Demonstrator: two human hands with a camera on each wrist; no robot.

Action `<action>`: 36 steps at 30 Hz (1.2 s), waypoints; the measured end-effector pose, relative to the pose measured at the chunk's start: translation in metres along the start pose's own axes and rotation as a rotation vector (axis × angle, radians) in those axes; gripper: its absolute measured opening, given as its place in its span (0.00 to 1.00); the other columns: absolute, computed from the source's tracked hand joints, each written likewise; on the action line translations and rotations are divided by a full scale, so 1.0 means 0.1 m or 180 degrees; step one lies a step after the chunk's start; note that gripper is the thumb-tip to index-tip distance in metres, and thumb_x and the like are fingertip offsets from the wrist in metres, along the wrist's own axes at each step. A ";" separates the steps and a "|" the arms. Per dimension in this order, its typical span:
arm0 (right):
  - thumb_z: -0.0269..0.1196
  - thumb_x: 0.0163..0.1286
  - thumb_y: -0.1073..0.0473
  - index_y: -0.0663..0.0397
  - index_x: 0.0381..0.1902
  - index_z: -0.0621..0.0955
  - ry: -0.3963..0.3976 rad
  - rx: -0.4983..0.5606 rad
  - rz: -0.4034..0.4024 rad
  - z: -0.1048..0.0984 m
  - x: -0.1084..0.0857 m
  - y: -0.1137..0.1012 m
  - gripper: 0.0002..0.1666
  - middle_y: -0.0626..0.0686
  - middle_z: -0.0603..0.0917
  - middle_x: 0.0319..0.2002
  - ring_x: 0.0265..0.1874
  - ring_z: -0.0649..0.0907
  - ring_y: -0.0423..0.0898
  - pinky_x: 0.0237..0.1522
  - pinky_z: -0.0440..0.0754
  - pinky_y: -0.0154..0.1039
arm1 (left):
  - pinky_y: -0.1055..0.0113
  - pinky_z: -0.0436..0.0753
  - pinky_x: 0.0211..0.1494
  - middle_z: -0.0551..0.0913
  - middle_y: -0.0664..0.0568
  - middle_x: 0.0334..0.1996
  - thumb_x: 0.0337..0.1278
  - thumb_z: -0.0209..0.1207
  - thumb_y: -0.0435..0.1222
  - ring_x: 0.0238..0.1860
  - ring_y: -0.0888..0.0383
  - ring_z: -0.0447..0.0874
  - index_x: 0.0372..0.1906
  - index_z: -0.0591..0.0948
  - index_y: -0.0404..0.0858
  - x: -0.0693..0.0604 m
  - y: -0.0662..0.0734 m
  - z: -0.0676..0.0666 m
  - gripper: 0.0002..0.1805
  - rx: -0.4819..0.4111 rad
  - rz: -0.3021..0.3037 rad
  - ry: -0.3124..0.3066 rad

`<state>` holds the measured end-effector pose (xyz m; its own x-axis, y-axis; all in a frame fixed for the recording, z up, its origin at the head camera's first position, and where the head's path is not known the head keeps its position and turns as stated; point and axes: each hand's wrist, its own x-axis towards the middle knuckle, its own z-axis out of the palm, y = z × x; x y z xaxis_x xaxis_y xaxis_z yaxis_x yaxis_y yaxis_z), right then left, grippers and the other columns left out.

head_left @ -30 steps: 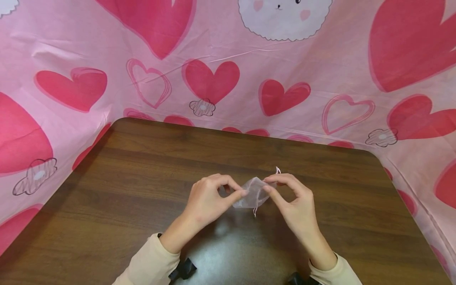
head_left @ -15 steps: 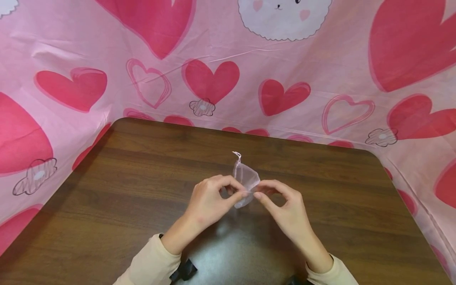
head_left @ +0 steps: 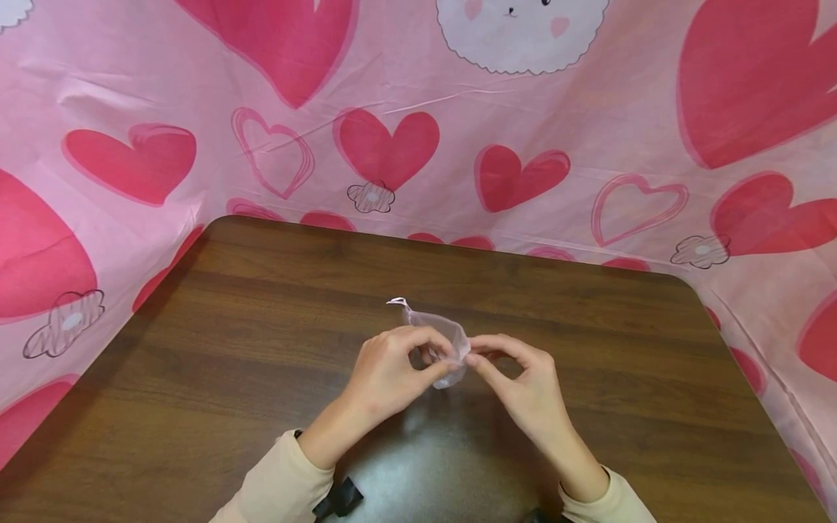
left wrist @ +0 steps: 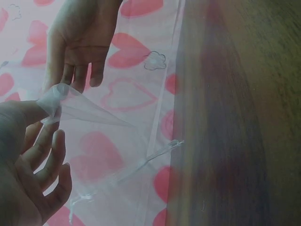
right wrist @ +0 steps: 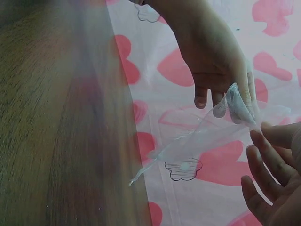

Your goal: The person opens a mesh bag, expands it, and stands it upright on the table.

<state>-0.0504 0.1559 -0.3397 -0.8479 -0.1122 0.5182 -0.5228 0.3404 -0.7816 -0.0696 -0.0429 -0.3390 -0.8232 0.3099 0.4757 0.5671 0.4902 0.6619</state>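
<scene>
Fingers and thumb of my left hand (head_left: 392,367) are pinching the thin, see-through drawstring bag (head_left: 434,323), and those of my right hand (head_left: 532,378) are pinching its edge just beside them. Both pinches are narrow, with only a bit of bag in each. The bag is sitting between my hands, over the brown wooden table (head_left: 196,349), and part of it is poking out beyond my left fingers.

A second ago, one cord was sticking out past my right fingers and another was dangling toward me. Half a second ago, the cord loop (head_left: 397,301) was pointing away from me. Now it is pointing more to the left, out past my left hand. My right hand is sitting closer to my left one than a second ago, while my left hand is hardly moving. Another cord end (left wrist: 71,214) is showing in the left wrist view. Beige sleeves (head_left: 281,479) are covering my arms, and pink heart-print cloth (head_left: 451,138) is hanging behind the table.
</scene>
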 end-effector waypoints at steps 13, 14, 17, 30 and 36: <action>0.70 0.58 0.75 0.58 0.39 0.87 0.0018 0.0084 -0.0210 -0.01 0.02 0.02 0.12 0.52 0.86 0.31 0.33 0.82 0.41 0.39 0.77 0.31 | 0.71 0.73 0.31 0.81 0.69 0.26 0.56 0.70 0.43 0.28 0.69 0.75 0.35 0.89 0.53 0.01 0.00 0.00 0.03 0.0025 0.0030 0.0096; 0.70 0.58 0.74 0.58 0.39 0.87 0.0023 0.0082 -0.0207 -0.01 0.02 0.02 0.12 0.52 0.86 0.32 0.33 0.82 0.41 0.39 0.77 0.31 | 0.71 0.73 0.30 0.81 0.69 0.26 0.56 0.70 0.43 0.28 0.69 0.74 0.35 0.89 0.53 0.01 0.00 0.00 0.03 0.0036 0.0038 0.0120; 0.70 0.58 0.74 0.58 0.41 0.88 0.0038 0.0060 -0.0170 0.00 0.01 0.02 0.13 0.53 0.86 0.32 0.33 0.82 0.41 0.40 0.77 0.31 | 0.71 0.72 0.29 0.80 0.68 0.25 0.55 0.71 0.42 0.27 0.70 0.72 0.34 0.90 0.52 0.01 -0.01 0.00 0.03 0.0051 0.0086 0.0201; 0.71 0.60 0.69 0.53 0.38 0.89 -0.0150 -0.0091 0.0262 0.00 -0.01 0.00 0.09 0.46 0.86 0.31 0.32 0.83 0.41 0.38 0.77 0.31 | 0.72 0.72 0.29 0.80 0.70 0.23 0.49 0.74 0.44 0.27 0.72 0.74 0.32 0.89 0.54 0.02 -0.01 0.00 0.05 0.0077 0.0138 0.0266; 0.71 0.59 0.70 0.51 0.34 0.88 -0.0073 -0.0050 0.0151 0.00 0.00 -0.01 0.09 0.45 0.86 0.29 0.31 0.82 0.41 0.37 0.77 0.32 | 0.71 0.73 0.29 0.79 0.69 0.24 0.49 0.74 0.43 0.26 0.69 0.76 0.33 0.88 0.53 0.02 0.00 -0.01 0.06 0.0038 0.0055 0.0205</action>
<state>-0.0504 0.1556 -0.3391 -0.8735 -0.1171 0.4725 -0.4807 0.3604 -0.7994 -0.0717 -0.0430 -0.3378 -0.8096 0.2657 0.5234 0.5805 0.4951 0.6465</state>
